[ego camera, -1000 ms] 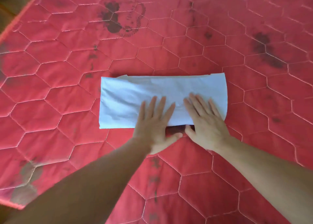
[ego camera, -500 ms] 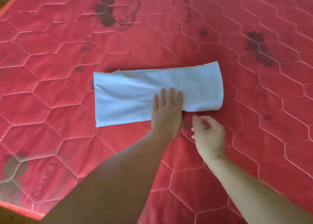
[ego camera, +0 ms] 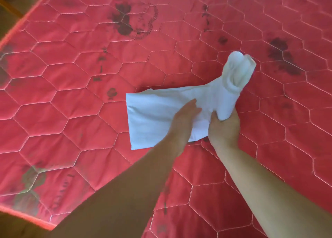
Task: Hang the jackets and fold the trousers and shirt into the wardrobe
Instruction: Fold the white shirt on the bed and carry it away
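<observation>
One folded white cloth garment lies on one red quilted mattress with hexagon stitching and dark stains. Two bare hands work it. The left hand lies flat on the cloth, fingers stretched out together, gripping nothing. Just beside them, the right hand has its fingers closed around the garment's right end, which rises off the mattress in a bunched, rolled shape beyond the knuckles. The right fingertips are hidden under the cloth. Whether the garment is the shirt or the trousers cannot be made out. The mattress edges are cut off.
</observation>
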Demonstrator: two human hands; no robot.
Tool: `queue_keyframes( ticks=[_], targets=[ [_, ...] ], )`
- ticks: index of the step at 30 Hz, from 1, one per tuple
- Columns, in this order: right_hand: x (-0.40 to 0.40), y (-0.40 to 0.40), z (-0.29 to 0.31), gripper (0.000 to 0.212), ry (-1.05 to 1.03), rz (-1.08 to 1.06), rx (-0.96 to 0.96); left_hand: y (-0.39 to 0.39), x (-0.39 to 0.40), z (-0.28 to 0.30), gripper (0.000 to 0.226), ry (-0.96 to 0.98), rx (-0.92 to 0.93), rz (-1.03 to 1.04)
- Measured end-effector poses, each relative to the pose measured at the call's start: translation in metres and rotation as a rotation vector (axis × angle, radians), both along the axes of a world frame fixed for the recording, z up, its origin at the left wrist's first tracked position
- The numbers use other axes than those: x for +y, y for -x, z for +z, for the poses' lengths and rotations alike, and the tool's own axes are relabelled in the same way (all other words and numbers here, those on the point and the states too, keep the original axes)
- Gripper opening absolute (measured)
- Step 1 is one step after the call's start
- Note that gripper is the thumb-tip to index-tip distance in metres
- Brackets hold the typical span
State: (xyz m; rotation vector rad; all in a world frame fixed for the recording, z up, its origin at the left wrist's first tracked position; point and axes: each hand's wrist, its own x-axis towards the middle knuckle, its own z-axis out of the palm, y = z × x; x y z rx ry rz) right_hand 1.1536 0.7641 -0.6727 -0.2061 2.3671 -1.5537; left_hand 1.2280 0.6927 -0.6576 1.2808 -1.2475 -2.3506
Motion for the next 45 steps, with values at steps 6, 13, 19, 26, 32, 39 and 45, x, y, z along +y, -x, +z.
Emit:
queue_keyframes(
  ticks=[6,13,19,26,32,39,45],
  targets=[
    [-0.017,-0.042,0.017,0.080,-0.173,0.678,0.500,-0.060,-0.052,0.004,0.064,-0.390,0.287,0.176],
    [-0.036,-0.085,-0.004,0.100,-0.715,1.011,0.647,-0.124,-0.085,-0.002,0.032,-0.181,0.101,0.112],
    [-0.031,-0.088,-0.009,0.087,-0.693,1.117,0.680,-0.115,-0.076,-0.012,0.009,0.222,-0.330,0.317],
    [-0.034,-0.072,-0.009,0.059,-0.491,1.099,0.656,-0.094,-0.053,-0.018,0.053,1.313,-0.614,-0.282],
    [-0.031,-0.049,-0.032,0.061,-0.654,0.829,0.474,-0.090,-0.051,-0.057,0.060,1.232,-0.765,-0.430],
    [-0.042,-0.037,-0.023,0.075,-0.439,0.611,0.216,-0.092,-0.049,-0.063,0.067,1.185,-0.759,-0.317],
    [-0.054,-0.011,-0.001,0.022,-0.164,0.431,-0.565,-0.098,-0.047,-0.057,0.069,1.088,-0.760,-0.322]
  ],
)
